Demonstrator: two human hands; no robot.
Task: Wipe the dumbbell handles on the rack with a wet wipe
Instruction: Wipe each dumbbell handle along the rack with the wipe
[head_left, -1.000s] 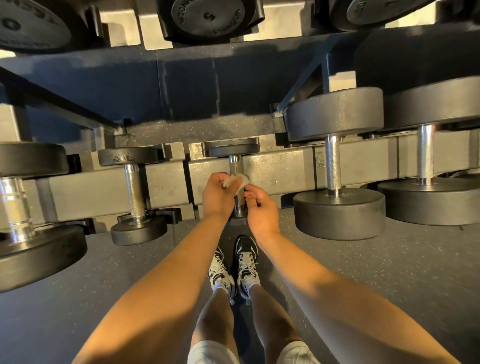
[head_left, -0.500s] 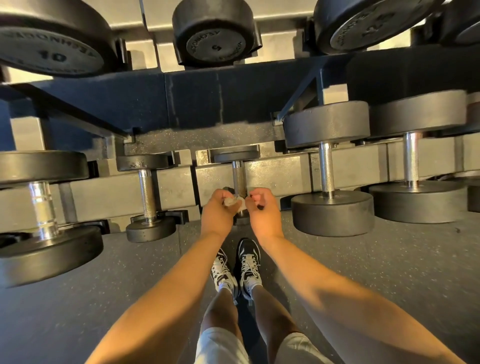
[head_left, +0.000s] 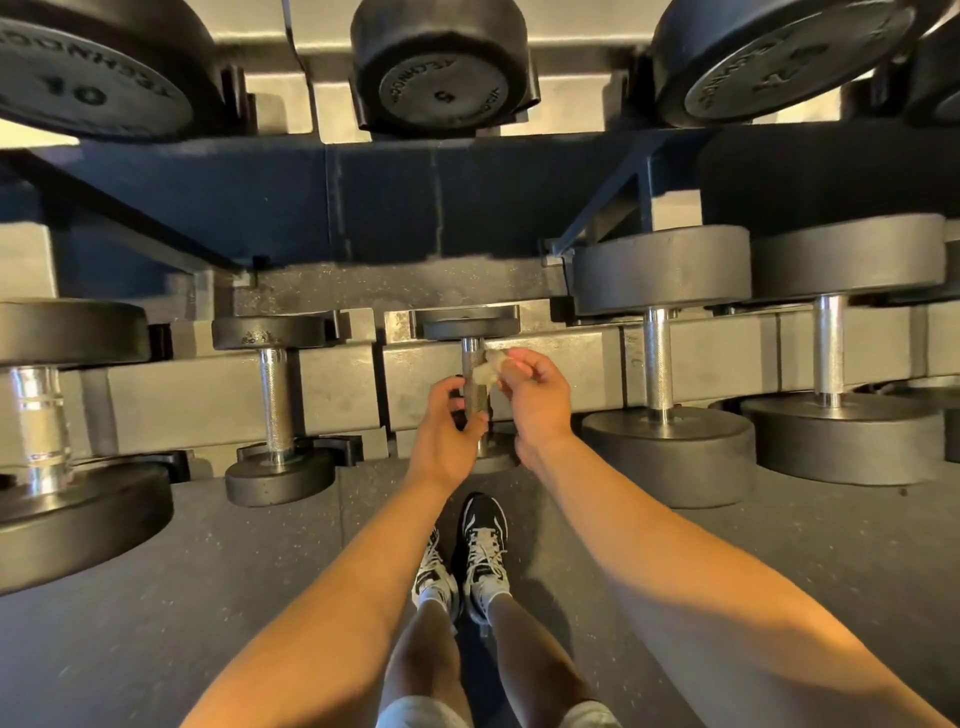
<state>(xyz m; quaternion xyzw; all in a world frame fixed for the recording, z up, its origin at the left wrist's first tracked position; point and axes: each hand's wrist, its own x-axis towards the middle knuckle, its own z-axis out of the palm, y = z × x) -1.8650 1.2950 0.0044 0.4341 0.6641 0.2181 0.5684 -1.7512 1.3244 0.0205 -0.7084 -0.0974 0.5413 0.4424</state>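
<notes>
Warm, uneven light, heavy wide-angle warp, centre acceptably sharp.

I'm seeing yellow-orange light from above: the right forearm (head_left: 701, 597) is lit bright toward the lower corner and the left forearm (head_left: 322, 597) is duller. The rack beam (head_left: 415, 197) is a blue-black shadow band with its detail crushed. There's hard glare on the chrome handle (head_left: 39, 415) at far left, and the wall (head_left: 335, 111) up top is near clipping. The floor (head_left: 156, 623) is dim and grainy. Fisheye bows the weights at both edges, and the plate marked 10 (head_left: 83, 78) is stretched. The wet wipe (head_left: 488, 369) reads as a pale soft blob. The middle dumbbell handle (head_left: 474, 364) is dull, its knurl barely resolved.
</notes>
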